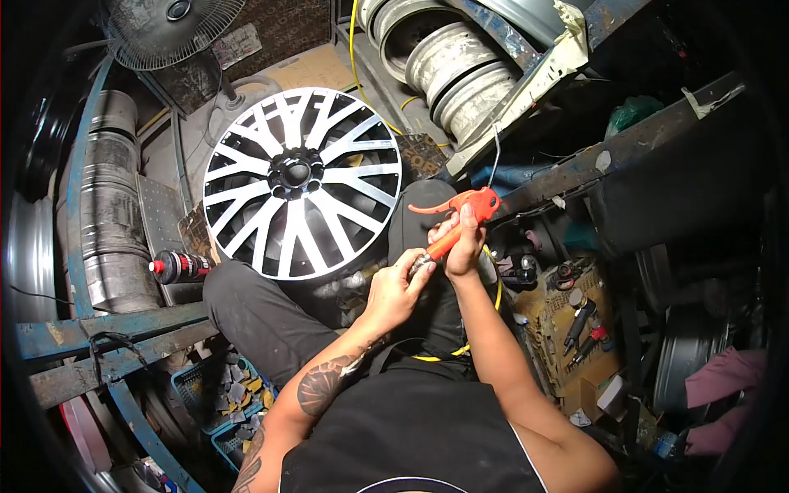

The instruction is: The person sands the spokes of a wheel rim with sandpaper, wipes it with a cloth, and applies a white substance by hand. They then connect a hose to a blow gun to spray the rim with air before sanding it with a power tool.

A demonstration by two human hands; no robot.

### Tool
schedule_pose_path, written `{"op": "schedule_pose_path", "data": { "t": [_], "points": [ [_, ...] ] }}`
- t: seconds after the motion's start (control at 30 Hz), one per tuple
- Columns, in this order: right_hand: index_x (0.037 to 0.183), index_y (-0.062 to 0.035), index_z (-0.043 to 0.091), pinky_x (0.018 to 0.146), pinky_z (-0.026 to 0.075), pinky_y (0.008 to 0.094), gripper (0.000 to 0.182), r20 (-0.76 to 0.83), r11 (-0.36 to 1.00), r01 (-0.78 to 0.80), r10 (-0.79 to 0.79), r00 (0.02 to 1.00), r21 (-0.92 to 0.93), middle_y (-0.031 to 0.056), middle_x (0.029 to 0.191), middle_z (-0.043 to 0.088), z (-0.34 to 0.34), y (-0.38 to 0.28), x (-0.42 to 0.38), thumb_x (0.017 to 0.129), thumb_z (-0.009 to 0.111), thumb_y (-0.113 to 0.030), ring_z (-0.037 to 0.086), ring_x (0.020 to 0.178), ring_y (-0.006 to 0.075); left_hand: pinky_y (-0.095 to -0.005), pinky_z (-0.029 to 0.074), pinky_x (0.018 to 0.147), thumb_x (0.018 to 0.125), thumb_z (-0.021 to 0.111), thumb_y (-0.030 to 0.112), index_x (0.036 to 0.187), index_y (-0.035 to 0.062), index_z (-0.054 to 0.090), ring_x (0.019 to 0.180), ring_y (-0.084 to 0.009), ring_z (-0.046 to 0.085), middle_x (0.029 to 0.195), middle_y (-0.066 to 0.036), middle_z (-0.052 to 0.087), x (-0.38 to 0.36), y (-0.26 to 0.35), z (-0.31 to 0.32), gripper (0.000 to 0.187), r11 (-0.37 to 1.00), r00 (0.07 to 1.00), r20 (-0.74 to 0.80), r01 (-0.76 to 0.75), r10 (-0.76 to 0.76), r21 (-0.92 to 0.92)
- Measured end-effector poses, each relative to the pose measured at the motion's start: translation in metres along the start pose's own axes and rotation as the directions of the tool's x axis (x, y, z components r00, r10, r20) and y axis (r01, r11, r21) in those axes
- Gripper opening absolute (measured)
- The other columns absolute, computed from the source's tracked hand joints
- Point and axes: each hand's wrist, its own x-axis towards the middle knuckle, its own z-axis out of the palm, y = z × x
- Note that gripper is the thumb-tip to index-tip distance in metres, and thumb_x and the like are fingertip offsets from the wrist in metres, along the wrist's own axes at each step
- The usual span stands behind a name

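An orange air blow gun (477, 204) with a thin bent metal nozzle is in my right hand (465, 248), whose fingers wrap round its handle. Its long lever points to the left. With closed fingers, my left hand (394, 289) grips the metal fitting (422, 263) at the bottom end of the handle. A yellow hose (498, 287) runs past my right forearm; where it joins the gun is hidden. To the left of the gun, a black and silver alloy wheel (296, 172) lies face up just beyond my knees.
A fan (177, 12) stands at the upper left. Several bare wheel rims (460, 70) are stacked at the top right, others (113, 222) at the left. A black and red bottle (181, 266) lies near my left knee. Tools (582, 324) sit on a board at the right.
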Motion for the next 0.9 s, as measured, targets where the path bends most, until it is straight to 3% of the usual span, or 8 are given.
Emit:
{"op": "schedule_pose_path", "data": {
  "t": [0.13,0.23,0.4,0.67,0.7,0.73,0.77,0.9],
  "points": [
    [0.085,-0.0123,0.05,0.052,0.05,0.0359,0.043,-0.05,0.999,0.022,-0.024,0.998,-0.035,0.0021,0.062,0.049,0.001,0.002,-0.002,0.104,0.055,-0.051,0.05,0.049,0.0151,-0.0354,0.047,0.057,0.105,0.061,0.029,0.118,0.0053,0.062,0.056,-0.0213,0.06,0.067,-0.013,0.061,-0.003,-0.008,0.004,0.027,0.999,0.999,0.033,-0.033,0.034,-0.034],
    [0.085,-0.0126,0.049,0.05,0.049,0.0346,0.044,-0.08,0.95,-0.052,0.08,0.994,0.308,0.0018,0.062,0.049,-0.016,-0.006,0.022,0.108,0.046,-0.05,0.048,0.049,0.0129,-0.036,0.043,0.056,0.107,0.057,0.026,0.115,0.0033,0.061,0.055,-0.0172,0.05,0.064,-0.012,0.054,-0.016,-0.032,-0.002,0.025,0.998,0.998,0.064,0.028,-0.024,-0.06],
    [0.084,-0.0101,0.05,0.049,0.049,0.0337,0.042,0.069,0.993,0.094,-0.089,0.994,-0.074,0.003,0.061,0.049,-0.014,-0.003,0.002,0.108,0.05,-0.046,0.051,0.049,0.0143,-0.0303,0.042,0.063,0.107,0.058,0.03,0.118,0.0057,0.062,0.067,-0.011,0.049,0.072,-0.003,0.053,-0.03,-0.048,-0.015,0.026,0.98,0.984,0.141,0.131,-0.11,-0.148],
    [0.091,-0.0096,0.054,0.05,0.05,0.0343,0.039,-0.009,0.994,0.019,-0.018,1.0,0.104,0.0024,0.066,0.054,-0.024,0.004,0.003,0.106,0.054,-0.046,0.055,0.051,0.015,-0.0252,0.042,0.068,0.107,0.059,0.025,0.129,0.008,0.063,0.075,-0.0067,0.048,0.085,0.003,0.055,-0.033,-0.072,-0.014,0.028,0.974,0.987,0.159,0.02,0.016,-0.225],
    [0.094,-0.0079,0.058,0.051,0.052,0.0354,0.037,0.052,0.995,0.081,-0.084,0.995,0.061,0.004,0.067,0.058,-0.028,0.005,0.001,0.106,0.056,-0.043,0.058,0.052,0.017,-0.0232,0.041,0.07,0.107,0.06,0.021,0.131,0.0066,0.063,0.078,-0.006,0.048,0.091,0.007,0.054,-0.035,-0.078,-0.015,0.029,0.948,0.977,0.199,0.131,-0.074,-0.29],
    [0.096,-0.0066,0.06,0.053,0.053,0.0359,0.035,0.069,0.995,0.077,-0.081,0.994,0.059,0.0051,0.065,0.059,-0.039,0.019,0.006,0.105,0.058,-0.041,0.06,0.053,0.018,-0.0207,0.037,0.066,0.107,0.059,0.02,0.133,0.006,0.064,0.074,-0.0032,0.044,0.088,0.009,0.05,-0.033,-0.088,-0.008,0.029,0.942,0.991,0.133,0.013,0.033,-0.335],
    [0.094,-0.0063,0.06,0.054,0.054,0.0351,0.033,0.024,0.988,0.148,-0.147,0.989,-0.033,0.0055,0.063,0.059,-0.051,0.042,0.011,0.104,0.059,-0.038,0.061,0.053,0.018,-0.0196,0.034,0.063,0.108,0.059,0.02,0.134,0.0061,0.064,0.072,-0.0017,0.04,0.086,0.01,0.048,-0.035,-0.089,-0.009,0.03,0.931,0.986,0.164,0.098,-0.041,-0.353],
    [0.091,-0.0068,0.063,0.053,0.048,0.0277,0.031,0.096,0.998,-0.049,0.053,0.994,-0.049,0.0032,0.079,0.065,-0.043,-0.027,-0.042,0.098,0.069,-0.037,0.059,0.057,0.0106,-0.0179,0.024,0.056,0.109,0.059,0.023,0.139,0.0058,0.061,0.066,0.0015,0.031,0.081,0.012,0.042,-0.038,-0.096,-0.01,0.034,0.882,0.973,0.215,0.178,-0.09,-0.436]
  ]
}}
